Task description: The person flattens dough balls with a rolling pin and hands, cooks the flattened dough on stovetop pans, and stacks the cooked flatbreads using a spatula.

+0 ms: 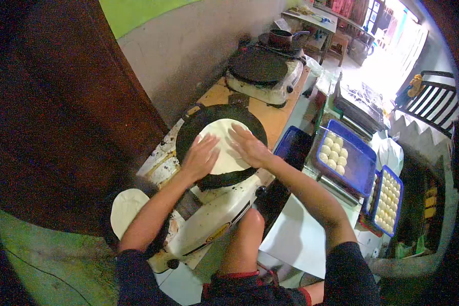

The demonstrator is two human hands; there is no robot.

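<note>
A thin round sheet of pale dough (224, 145) lies on a dark flat griddle (188, 127) in front of me. My left hand (201, 158) rests on the left part of the dough, fingers stretched out and flat. On its right part lies my right hand (250, 145), its fingers spread as well. The griddle sits on a white gas stove (214, 224) with black knobs. Below my left forearm, a second pale dough round (127, 209) lies on another dark surface, partly hidden by the arm.
Farther along the counter are another dark griddle (257, 66) and a small saucepan (280, 38). To the right, a blue tray (362, 163) holds several dough balls (334, 152). Beyond it is a second blue tray (400, 196) with more balls. A black slatted chair (433, 97) stands far right.
</note>
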